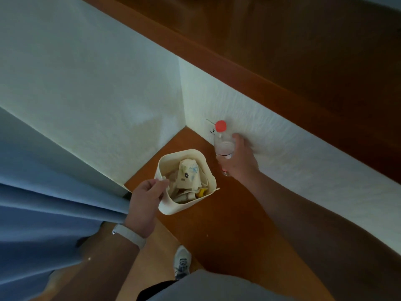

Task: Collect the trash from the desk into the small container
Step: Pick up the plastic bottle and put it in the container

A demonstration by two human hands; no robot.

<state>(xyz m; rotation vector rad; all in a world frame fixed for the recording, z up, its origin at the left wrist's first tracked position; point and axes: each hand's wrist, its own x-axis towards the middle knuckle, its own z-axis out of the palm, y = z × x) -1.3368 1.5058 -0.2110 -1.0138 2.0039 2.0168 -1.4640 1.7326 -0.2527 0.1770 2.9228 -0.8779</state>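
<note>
A small cream container (207, 170) hangs over the wooden floor in a room corner. My left hand (145, 198) grips its near-left rim. Inside lie a crumpled paper cup (188, 173) with a printed pattern, paper scraps and a yellow piece (201, 192). To the right of the container, my right hand (240, 158) is closed around a clear plastic bottle (223, 146) with a red cap (221, 126). The bottle stands upright close to the white wall, and its lower part is hidden by my fingers.
White textured walls (271, 135) meet in a corner behind the container. A wooden ledge (282, 68) runs along the top of the right wall. A blue curtain (43, 205) hangs at the left. My shoe (182, 261) stands on the wooden floor (234, 216) below.
</note>
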